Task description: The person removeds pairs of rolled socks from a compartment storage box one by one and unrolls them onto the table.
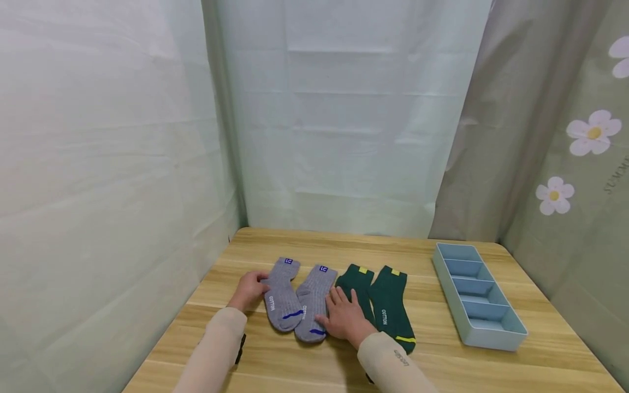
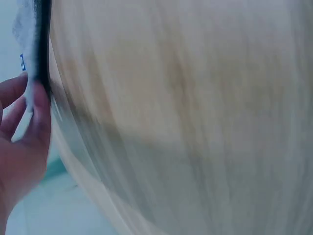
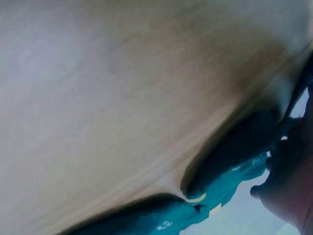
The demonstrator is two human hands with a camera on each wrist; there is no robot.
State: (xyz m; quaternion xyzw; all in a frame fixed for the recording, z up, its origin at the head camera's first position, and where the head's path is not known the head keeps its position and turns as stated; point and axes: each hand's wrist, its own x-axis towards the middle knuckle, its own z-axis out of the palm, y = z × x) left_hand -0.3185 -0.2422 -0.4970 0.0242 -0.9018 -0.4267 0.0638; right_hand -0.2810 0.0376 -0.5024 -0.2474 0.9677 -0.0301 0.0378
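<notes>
Two grey socks lie side by side on the wooden table (image 1: 275, 360), the left one (image 1: 282, 297) and the right one (image 1: 312, 305). Beside them to the right lie two dark green socks with yellow marks (image 1: 360, 284) (image 1: 391, 308). My left hand (image 1: 253, 288) touches the left edge of the left grey sock, fingers only loosely bent; in the left wrist view this hand (image 2: 22, 132) shows by the sock's edge (image 2: 30, 88). My right hand (image 1: 344, 315) lies flat across the gap between the right grey sock and the nearer green sock (image 3: 220, 181).
A light blue tray (image 1: 449, 275) with several compartments stands at the right of the table. Pale cloth walls close in the left, back and right sides. Bare tabletop lies in front of the socks and between the socks and the tray.
</notes>
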